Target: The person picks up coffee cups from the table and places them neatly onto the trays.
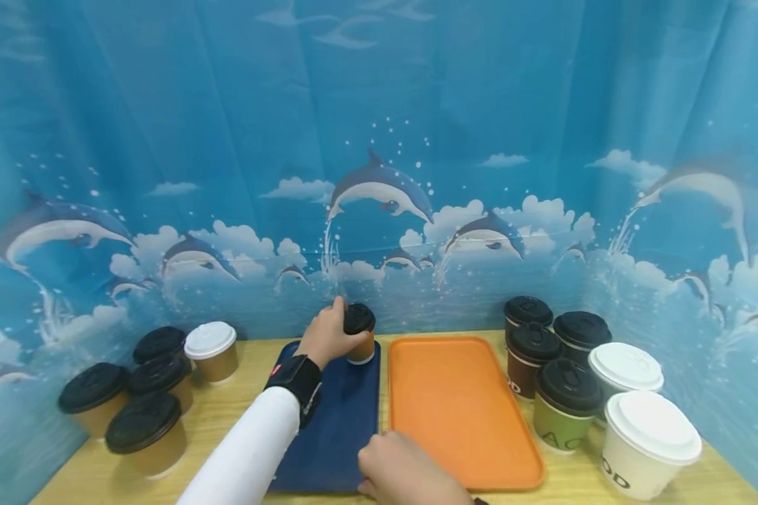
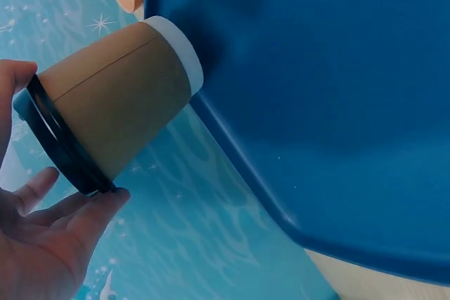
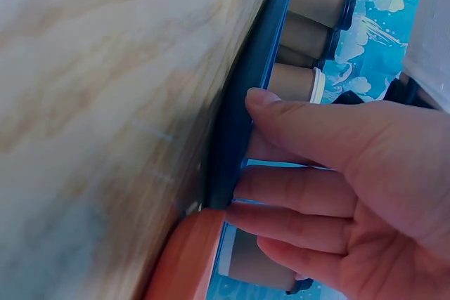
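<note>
A brown paper cup [image 1: 362, 351] with a black lid and white base is at the far right corner of the dark blue tray [image 1: 335, 449]. My left hand [image 1: 330, 337] grips this cup by its lid, thumb on one side and fingers on the other, as the left wrist view shows. Whether the cup's base [image 2: 184, 54] touches the tray, I cannot tell. Near the front, my right hand [image 1: 404, 466] is beside the blue tray's near right corner. Its fingers are loosely bent and hold nothing; in the right wrist view the thumb [image 3: 261, 98] overlaps the tray's rim.
An orange tray [image 1: 457, 414] lies right of the blue one. Several brown cups with black lids [image 1: 145, 428] and a white-lidded cup [image 1: 215, 358] stand at left. At right stand dark, green [image 1: 562, 421] and white cups [image 1: 644, 449]. A dolphin-printed curtain [image 1: 379, 105] backs the table.
</note>
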Demonstrator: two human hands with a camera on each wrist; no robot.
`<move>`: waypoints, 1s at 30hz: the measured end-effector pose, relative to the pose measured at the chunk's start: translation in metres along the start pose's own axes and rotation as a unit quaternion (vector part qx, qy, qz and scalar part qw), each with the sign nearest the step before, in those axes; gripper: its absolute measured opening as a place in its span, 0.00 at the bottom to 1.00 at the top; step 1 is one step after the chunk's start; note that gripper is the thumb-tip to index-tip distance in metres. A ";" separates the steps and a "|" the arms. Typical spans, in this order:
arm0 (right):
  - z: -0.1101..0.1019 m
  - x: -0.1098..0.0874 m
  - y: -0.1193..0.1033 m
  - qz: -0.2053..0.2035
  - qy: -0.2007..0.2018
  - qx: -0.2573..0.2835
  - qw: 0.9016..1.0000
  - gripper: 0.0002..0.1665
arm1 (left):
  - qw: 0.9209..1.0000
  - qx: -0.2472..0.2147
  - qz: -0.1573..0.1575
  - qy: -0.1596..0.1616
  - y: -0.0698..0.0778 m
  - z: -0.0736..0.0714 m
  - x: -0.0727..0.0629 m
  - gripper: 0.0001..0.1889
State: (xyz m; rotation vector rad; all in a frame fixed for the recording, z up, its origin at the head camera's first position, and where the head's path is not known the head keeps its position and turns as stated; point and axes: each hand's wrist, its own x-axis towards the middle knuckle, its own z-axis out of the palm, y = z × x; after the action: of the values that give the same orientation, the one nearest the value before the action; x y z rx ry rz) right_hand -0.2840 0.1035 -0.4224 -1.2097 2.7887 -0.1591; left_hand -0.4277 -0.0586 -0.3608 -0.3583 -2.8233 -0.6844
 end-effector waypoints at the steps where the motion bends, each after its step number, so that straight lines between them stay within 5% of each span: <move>1: -0.001 0.001 -0.001 0.001 -0.002 0.002 1.000 0.17 | 1.000 0.003 -0.007 -0.004 -0.001 0.001 0.001 0.45; 8: -0.012 -0.006 -0.010 0.012 0.010 -0.007 1.000 0.16 | 0.999 -0.012 -0.016 -0.037 -0.003 0.009 0.003 0.46; 24: -0.007 -0.009 -0.001 -0.008 0.005 0.040 0.999 0.14 | 0.999 -0.049 -0.005 0.001 -0.009 0.024 0.007 0.48; 30: -0.013 -0.011 -0.007 -0.007 0.042 0.025 0.999 0.16 | 0.999 -0.038 0.002 0.012 -0.007 0.024 0.010 0.50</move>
State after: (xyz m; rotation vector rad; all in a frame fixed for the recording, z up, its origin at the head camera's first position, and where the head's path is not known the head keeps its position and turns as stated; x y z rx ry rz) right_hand -0.2736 0.1073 -0.4084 -1.2399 2.8295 -0.2859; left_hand -0.4432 -0.0518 -0.3819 -0.3662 -2.7796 -0.7905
